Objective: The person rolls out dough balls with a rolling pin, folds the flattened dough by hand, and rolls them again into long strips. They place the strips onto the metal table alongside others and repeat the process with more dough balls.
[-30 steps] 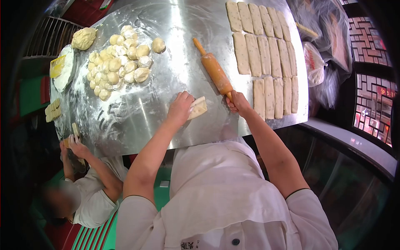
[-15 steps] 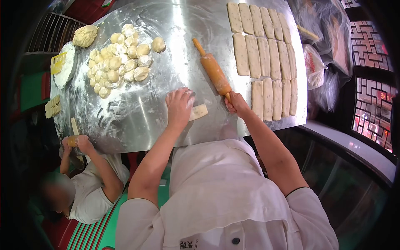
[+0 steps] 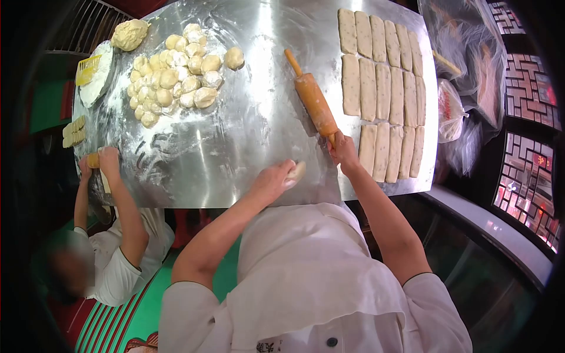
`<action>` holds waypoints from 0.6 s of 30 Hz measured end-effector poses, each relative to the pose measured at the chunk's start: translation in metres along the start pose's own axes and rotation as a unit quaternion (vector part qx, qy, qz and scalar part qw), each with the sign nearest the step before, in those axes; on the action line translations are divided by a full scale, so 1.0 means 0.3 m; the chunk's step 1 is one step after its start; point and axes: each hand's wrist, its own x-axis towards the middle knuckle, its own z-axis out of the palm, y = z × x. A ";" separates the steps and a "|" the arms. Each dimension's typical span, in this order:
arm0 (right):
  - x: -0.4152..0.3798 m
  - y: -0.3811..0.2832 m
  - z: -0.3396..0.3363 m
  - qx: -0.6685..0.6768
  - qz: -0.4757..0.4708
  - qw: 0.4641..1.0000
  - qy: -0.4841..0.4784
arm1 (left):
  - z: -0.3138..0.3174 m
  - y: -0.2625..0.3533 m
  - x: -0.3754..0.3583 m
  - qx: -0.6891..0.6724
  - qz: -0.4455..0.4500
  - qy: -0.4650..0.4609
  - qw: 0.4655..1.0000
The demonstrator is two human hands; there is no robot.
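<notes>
My left hand [image 3: 275, 181] is closed around a small piece of dough [image 3: 298, 170], close to the front edge of the steel table [image 3: 235, 141]. The dough sticks out past the fingertips, and the rest of it is covered by the hand. In my right hand [image 3: 343, 150] is the near handle of a wooden rolling pin [image 3: 316, 105], which slants away from me over the table. To the right of the pin, speckled dough strips [image 3: 366, 88] lie side by side in three rows.
Floured dough balls [image 3: 168, 76] are heaped at the left, with a larger dough lump [image 3: 130, 35] and a flour tray [image 3: 97, 79] holding a yellow scraper [image 3: 87, 70] beyond. A co-worker [image 3: 112, 235] rolls dough at the left corner. Plastic bags [image 3: 452, 112] hang off the right side.
My left hand has moved down and right and closed on the dough, which lay flat before. My right hand still holds the rolling pin. The co-worker's hands have moved up the table.
</notes>
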 end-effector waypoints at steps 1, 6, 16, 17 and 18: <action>-0.003 -0.008 -0.005 -0.020 -0.032 0.999 0.026 | 0.071 0.010 0.011 -0.018 0.081 0.018 0.996; 0.052 -0.080 -0.036 -0.086 -0.086 0.990 0.067 | 0.275 0.062 0.142 0.027 0.240 0.019 0.970; 0.164 0.091 -0.057 -0.393 -0.203 0.891 0.101 | -0.360 -0.467 -0.036 0.014 -0.078 0.414 0.907; 0.156 0.076 -0.055 -0.392 -0.204 0.892 0.096 | -0.383 -0.474 -0.078 0.017 -0.082 0.416 0.906; 0.152 0.059 -0.056 -0.326 -0.143 0.930 0.086 | -0.408 -0.466 -0.130 -0.084 -0.134 0.405 0.900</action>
